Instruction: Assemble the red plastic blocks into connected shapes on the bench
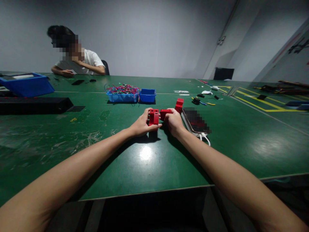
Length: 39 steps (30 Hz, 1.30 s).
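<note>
My left hand [141,124] is closed on a red block-shaped part [154,117] with holes in its top, fingers behind it and thumb along its lower side. Close beside it, my right hand [174,121] grips a second red part [165,114], darker and flatter from this angle. Whether the two red parts touch I cannot tell. Just beyond my right hand a third red part [179,105] stands on the green table. A phone [195,120] with a white cable [205,139] lies right of my right hand.
Ahead are a blue bin full of coloured wires [123,97] and a smaller blue bin [147,95]. Pliers [210,103] and small dark parts lie at the right. A long black case [33,105] and a tilted blue bin [29,85] occupy the left. Across the table sits a person [89,61].
</note>
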Available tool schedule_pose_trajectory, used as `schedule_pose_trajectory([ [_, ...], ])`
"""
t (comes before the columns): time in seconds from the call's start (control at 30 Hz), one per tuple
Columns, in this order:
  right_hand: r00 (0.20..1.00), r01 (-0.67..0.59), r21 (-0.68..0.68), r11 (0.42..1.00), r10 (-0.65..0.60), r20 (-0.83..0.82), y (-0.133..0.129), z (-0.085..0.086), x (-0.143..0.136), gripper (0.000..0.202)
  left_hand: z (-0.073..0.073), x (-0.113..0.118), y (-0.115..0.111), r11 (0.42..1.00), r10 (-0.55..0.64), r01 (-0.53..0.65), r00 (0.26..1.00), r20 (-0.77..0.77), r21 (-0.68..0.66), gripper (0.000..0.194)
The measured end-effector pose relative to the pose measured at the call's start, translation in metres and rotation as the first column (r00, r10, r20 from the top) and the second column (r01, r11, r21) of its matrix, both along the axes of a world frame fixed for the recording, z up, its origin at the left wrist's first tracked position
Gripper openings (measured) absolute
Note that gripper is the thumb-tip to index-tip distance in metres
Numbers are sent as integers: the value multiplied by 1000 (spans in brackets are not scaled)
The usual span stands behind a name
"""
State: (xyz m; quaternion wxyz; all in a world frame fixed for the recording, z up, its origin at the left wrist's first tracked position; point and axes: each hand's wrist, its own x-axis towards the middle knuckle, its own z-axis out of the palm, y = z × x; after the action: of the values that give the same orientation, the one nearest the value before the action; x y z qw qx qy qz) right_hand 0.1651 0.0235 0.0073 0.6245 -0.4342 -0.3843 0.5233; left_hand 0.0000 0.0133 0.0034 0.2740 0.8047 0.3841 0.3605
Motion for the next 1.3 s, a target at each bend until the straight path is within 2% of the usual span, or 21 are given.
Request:
schedule_pose_trajectory([
  [0.23,1000,26,-34,999,-26,17,3,-6,-1,31,-1,0,1,1000,14,-14,1000,-9,-13,83],
  [0.4,995,45,-3,999,-45,91,4,-10,0,28,-1,-1,1,1000,-2,2,1000,-5,-16,81],
  [0.6,999,-7,8,1000,7,54,2,-10,0,20,-2,-1,1,1000,5,-5,1000,-3,0,81],
  [0.77,989,-25,46,999,18,144,-4,-6,3,34,-2,-1,1,1000,6,-6,1000,8,0,80],
  [1.0,968,39,58,998,-52,245,-10,-1,2,41,-2,-1,1,1000,13,-13,1000,1,3,81],
  [1.3,966,45,113,993,-72,248,0,-10,3,27,-1,-1,0,1000,20,-20,1000,-5,-1,82],
])
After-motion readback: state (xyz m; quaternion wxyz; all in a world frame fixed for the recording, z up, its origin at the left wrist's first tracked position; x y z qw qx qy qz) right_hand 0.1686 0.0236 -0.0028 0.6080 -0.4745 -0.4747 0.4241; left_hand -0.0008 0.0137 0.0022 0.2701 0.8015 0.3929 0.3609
